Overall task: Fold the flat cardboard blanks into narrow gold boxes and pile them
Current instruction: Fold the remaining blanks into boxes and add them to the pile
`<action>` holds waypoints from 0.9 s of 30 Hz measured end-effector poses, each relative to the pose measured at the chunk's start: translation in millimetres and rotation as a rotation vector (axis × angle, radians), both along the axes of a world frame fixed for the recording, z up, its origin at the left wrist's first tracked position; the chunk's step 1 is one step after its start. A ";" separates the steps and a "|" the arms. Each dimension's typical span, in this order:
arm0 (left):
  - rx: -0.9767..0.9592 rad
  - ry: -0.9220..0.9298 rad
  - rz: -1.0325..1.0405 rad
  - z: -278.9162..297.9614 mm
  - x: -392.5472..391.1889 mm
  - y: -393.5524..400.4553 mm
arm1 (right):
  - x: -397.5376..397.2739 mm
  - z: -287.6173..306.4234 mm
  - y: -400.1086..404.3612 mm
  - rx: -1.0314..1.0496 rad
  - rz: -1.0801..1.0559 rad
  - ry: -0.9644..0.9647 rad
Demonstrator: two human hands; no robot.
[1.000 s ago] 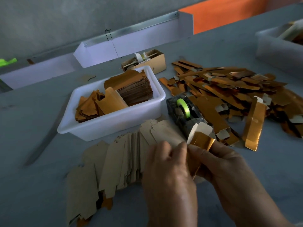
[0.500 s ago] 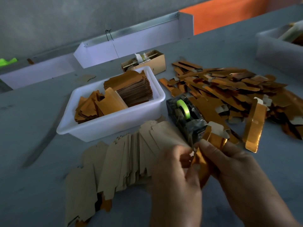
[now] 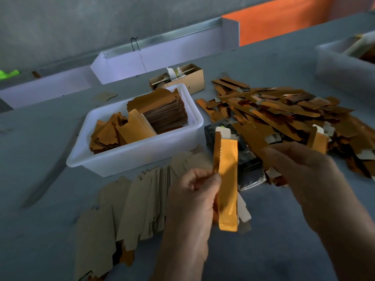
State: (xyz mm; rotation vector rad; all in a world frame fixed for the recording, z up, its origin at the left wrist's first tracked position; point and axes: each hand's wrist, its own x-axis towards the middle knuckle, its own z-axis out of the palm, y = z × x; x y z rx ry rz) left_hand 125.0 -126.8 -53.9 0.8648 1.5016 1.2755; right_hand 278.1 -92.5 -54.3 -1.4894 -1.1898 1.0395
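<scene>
Since half a second ago the right hand [image 3: 300, 165] has let go of the gold box and drawn off to the right, so the left hand [image 3: 194, 191] now carries it alone, lifted and turned nearly upright. That left hand has its fingers curled, pinching the gold box [image 3: 227, 179] along its left edge about halfway up. The right hand hangs over the near edge of the pile with fingers bent; whether it holds anything I cannot tell, as the frame is blurred there.

This box looks formed into its narrow shape, with a pale flap sticking up at the top end and another at the bottom, so by my reading its ends may not yet be tucked in.

Behind it sits a dark tape dispenser [image 3: 249, 169]. To the right lies the pile of finished boxes [image 3: 284, 116], already large and loosely heaped. Below the left hand a fanned row of flat blanks [image 3: 129, 207] lies brown side up, and the white tub [image 3: 134, 157] holds two more stacks. Much is done, yet plenty of blanks remain. A small cardboard carton [image 3: 188, 80] stands beyond the tub on the grey table [image 3: 40, 230].
</scene>
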 end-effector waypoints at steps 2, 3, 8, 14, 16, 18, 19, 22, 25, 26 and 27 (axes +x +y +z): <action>0.017 0.024 0.050 -3.7 -0.7 4.7 | 5.0 -5.2 14.6 -0.046 0.047 -0.014; 0.015 0.034 0.064 -6.6 -0.4 6.2 | 6.2 -8.6 20.4 -0.074 0.082 -0.020; -0.029 0.013 0.057 -17.5 2.4 8.0 | 2.9 -21.4 35.1 -0.078 0.198 -0.111; -0.043 0.044 0.027 -19.3 2.7 8.2 | -4.7 -24.0 38.2 -0.068 0.176 -0.176; -0.048 0.046 0.017 -20.2 2.7 7.5 | -6.0 -23.1 39.5 -0.076 0.178 -0.183; -0.049 0.051 0.013 -20.7 2.6 7.0 | -7.3 -21.1 40.8 -0.074 0.189 -0.193; -0.050 0.053 0.015 -20.7 2.6 6.8 | -8.4 -20.3 41.1 -0.065 0.194 -0.200; -0.046 0.052 0.016 -20.8 2.7 6.1 | -11.8 -19.8 38.7 -0.006 0.155 -0.125; -0.036 0.053 0.009 -21.7 2.9 5.5 | -10.6 -19.5 31.5 0.041 0.072 0.071; -0.033 0.053 0.010 -22.0 2.6 5.6 | -9.1 -20.3 28.4 0.055 0.055 0.063; -0.029 0.048 0.010 -22.0 2.6 5.9 | -7.5 -22.0 25.2 0.069 0.040 0.026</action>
